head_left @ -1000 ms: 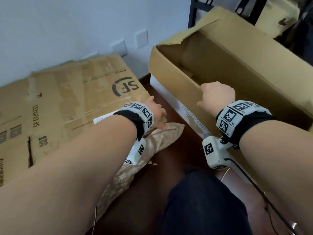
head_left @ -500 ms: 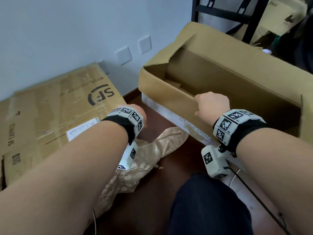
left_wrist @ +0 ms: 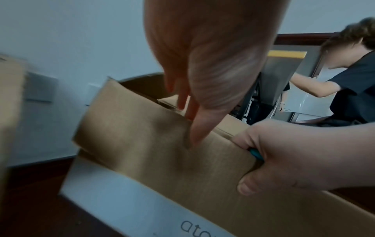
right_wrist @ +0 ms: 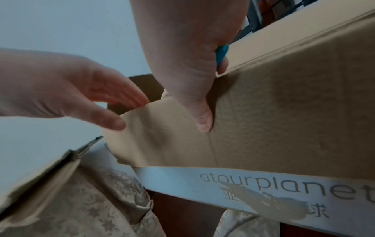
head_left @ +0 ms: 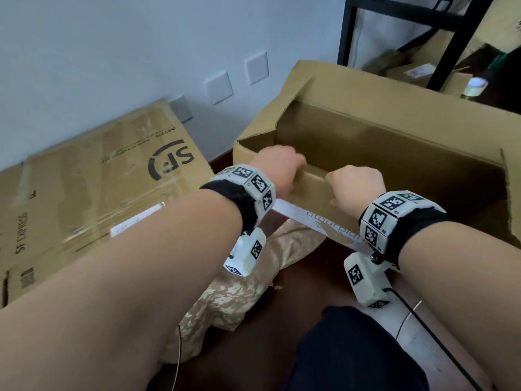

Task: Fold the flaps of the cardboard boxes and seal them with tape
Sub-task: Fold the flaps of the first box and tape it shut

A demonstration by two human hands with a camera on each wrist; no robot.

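An open brown cardboard box [head_left: 394, 153] with a white printed strip [head_left: 324, 224] stands on the dark floor ahead of me. My left hand [head_left: 277, 170] pinches its near flap [head_left: 313, 182], thumb [left_wrist: 198, 133] on the outer face and fingers over the top edge. In the left wrist view the flap [left_wrist: 162, 152] fills the middle. My right hand [head_left: 353, 187] grips the same flap just to the right, thumb [right_wrist: 204, 121] pressed on the outside. A small teal object [right_wrist: 221, 52] is tucked in that palm; what it is stays hidden.
A flattened SF Express carton [head_left: 98, 193] leans on the wall at left. Patterned beige cloth [head_left: 239, 294] lies on the floor by my dark-clothed knee [head_left: 352, 351]. A black shelf frame [head_left: 451, 38] stands behind the box. Another person [left_wrist: 349, 72] crouches beyond.
My left hand has moved from above the beige cloth up and right onto the box's near flap. My right hand has stayed on that flap.
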